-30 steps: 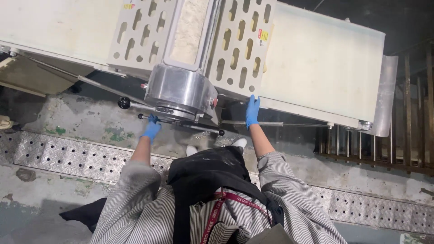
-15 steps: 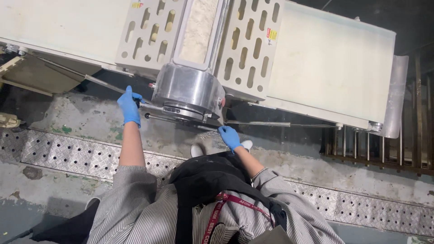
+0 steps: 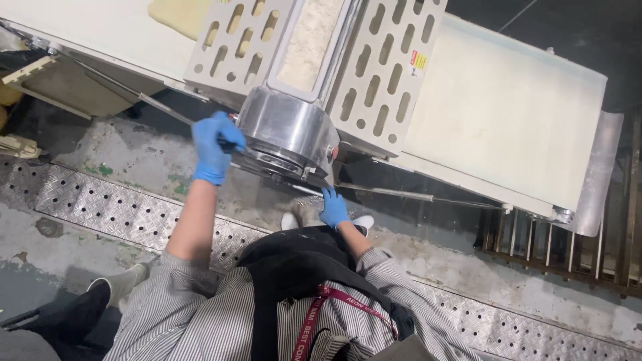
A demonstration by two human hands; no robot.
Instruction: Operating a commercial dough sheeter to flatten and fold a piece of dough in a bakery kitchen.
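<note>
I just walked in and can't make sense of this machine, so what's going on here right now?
A person in blue gloves and a striped shirt stands at a dough sheeter. The left hand is closed around a black-knobbed lever beside the round metal housing. The right hand rests lower down, fingers touching a thin metal rod that runs under the machine. Floury dough sits between the perforated guards, and another pale sheet lies on the belt at the top.

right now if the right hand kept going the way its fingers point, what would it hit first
The right hand points up at the thin metal rod under the machine; its fingertips look already at it. Past that comes the round steel housing, though depth is hard to judge.
</note>
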